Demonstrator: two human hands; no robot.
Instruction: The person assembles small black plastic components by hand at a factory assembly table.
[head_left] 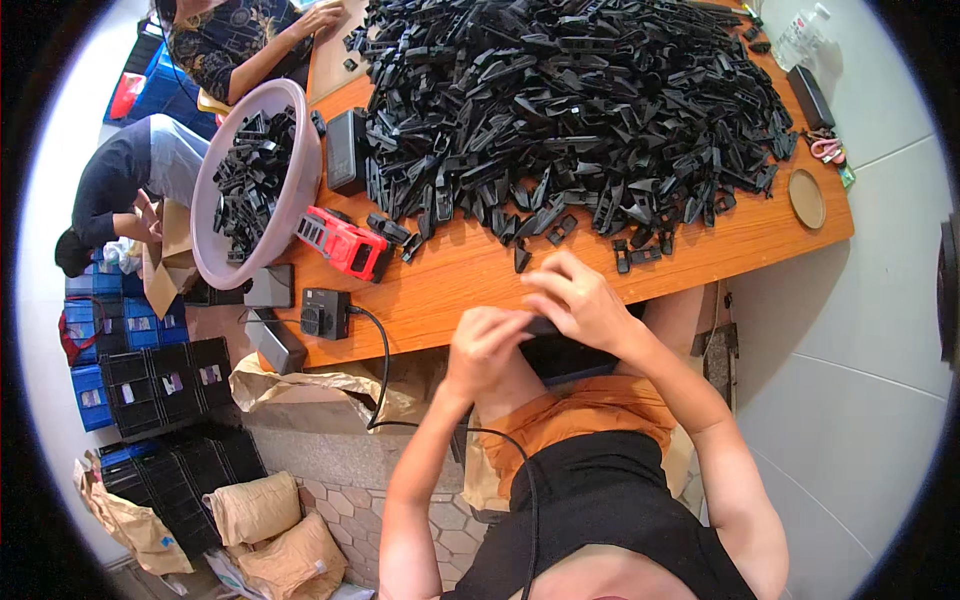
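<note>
Both my hands are close together just off the table's near edge. My left hand point(486, 345) is closed in a pinch, its fingertips reaching toward the right hand. The fingers of my right hand point(578, 302) are curled and pinched too. Whatever they hold is hidden or too small to name. Below them, over my lap, is a black container point(570, 358), partly covered by my hands and forearms. Beyond my fingers, a huge heap of black plastic parts point(570, 110) spreads across the wooden table point(440, 295). A few loose black parts point(640, 250) lie at its near edge.
On the left stand a pink basin point(312, 165) of black parts, a red-and-black device point(345, 243) and a black box point(325, 313) with a cable. A round tan lid point(807, 198), pink scissors point(828, 150) and a plastic bottle point(803, 35) lie right. Two people work at left.
</note>
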